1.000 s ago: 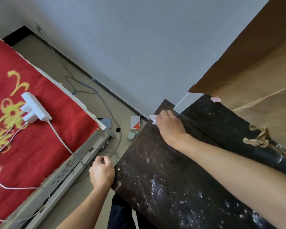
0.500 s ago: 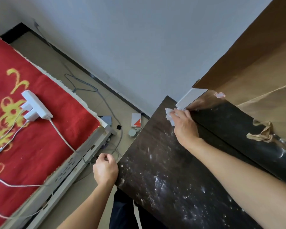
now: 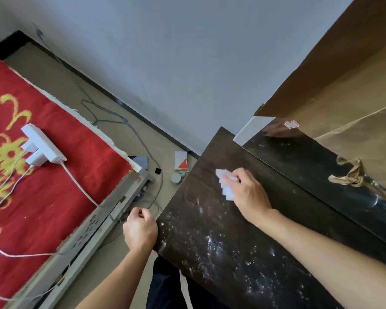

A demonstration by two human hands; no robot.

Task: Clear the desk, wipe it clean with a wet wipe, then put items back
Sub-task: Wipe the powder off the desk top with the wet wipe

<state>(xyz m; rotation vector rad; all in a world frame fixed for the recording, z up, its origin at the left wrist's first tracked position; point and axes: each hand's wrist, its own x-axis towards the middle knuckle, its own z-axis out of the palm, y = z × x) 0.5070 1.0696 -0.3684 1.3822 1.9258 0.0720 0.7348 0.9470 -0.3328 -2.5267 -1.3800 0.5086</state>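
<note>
The dark wood desk (image 3: 210, 241) fills the lower right, its top speckled with wet streaks. My right hand (image 3: 250, 192) presses a white wet wipe (image 3: 224, 182) flat on the desk's far left part, fingers closed over it. My left hand (image 3: 139, 228) is curled into a fist against the desk's left edge with nothing seen in it. The desk top bears no items.
A brown cardboard sheet (image 3: 343, 97) leans over the desk's far right side. Left is a bed with a red blanket (image 3: 42, 186), a white power strip (image 3: 42, 146) and cables. On the floor lie a small white-red box (image 3: 181, 160), a grey cap and wires.
My right hand has drawn the wipe back from the desk's far corner toward me along the surface. My left hand has stayed at the desk's edge.
</note>
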